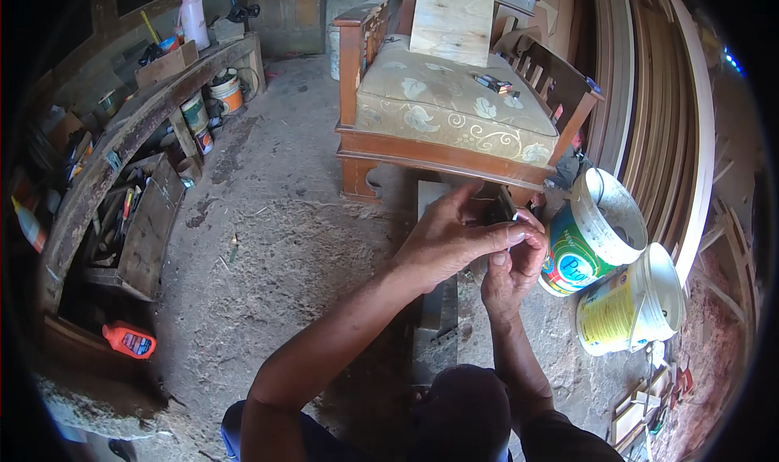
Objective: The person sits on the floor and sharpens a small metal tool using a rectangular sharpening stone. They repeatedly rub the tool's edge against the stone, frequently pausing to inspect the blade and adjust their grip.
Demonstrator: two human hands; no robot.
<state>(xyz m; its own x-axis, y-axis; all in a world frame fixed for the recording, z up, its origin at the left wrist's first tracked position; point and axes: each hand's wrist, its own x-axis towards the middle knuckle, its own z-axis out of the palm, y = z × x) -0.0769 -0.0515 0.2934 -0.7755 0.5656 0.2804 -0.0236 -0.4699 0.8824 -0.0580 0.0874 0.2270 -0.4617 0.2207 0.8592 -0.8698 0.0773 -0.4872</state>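
Both my hands meet in front of the wooden armchair. My left hand comes in from the left, its fingers curled round a small dark object with a pale edge; its kind I cannot make out. Close against it, my right hand is closed, thumb up and fingers bent by the left thumb. What the right fingers grip, if anything, is hidden. Beyond the hands stands the armchair, with a patterned beige cushion. Small packets lie on that cushion, and a pale plywood board leans at its back.
Two buckets, one green and white, one yellow and white, stand to the right. Long timber strips lean behind them. Leftward runs a cluttered workbench, with a wooden toolbox and an orange bottle below.
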